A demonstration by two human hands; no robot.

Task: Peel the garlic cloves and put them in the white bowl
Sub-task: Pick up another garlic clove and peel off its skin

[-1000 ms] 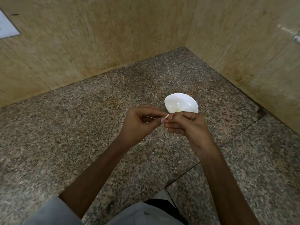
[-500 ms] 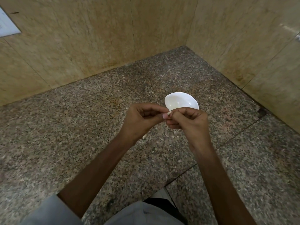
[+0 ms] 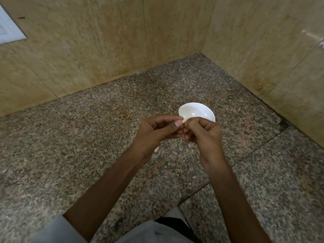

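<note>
A view from a head-worn camera looks down at two bare hands held together above a speckled brown and grey granite worktop (image 3: 87,137) set in a corner of beige stone walls (image 3: 105,41).

One garlic clove (image 3: 184,121) is visible. Only a small pale cream tip of it shows, smooth and slightly glossy, where the fingertips of both hands meet; the rest is hidden inside the fingers, so how much skin remains on it cannot be told. It is held in the air, in front of the near rim of the bowl in this view.

The left hand (image 3: 154,132) has its fingers curled, with the thumb and forefinger pressed on the clove in a pinching grip; the pink thumbnail faces the camera. The right hand (image 3: 205,135) is also curled, its fingertips closing on the same clove from the other side. The two hands touch each other at the clove.

One white bowl (image 3: 196,111) stands upright on the worktop just behind the hands. It is small, round and shiny, with light glinting inside. Its near edge is covered by the right hand's knuckles.

A few thin pale scraps (image 3: 175,152) lie on the worktop below the hands, too small to identify firmly.

A grey sleeve (image 3: 57,230) covers the left upper arm at the bottom edge.
</note>
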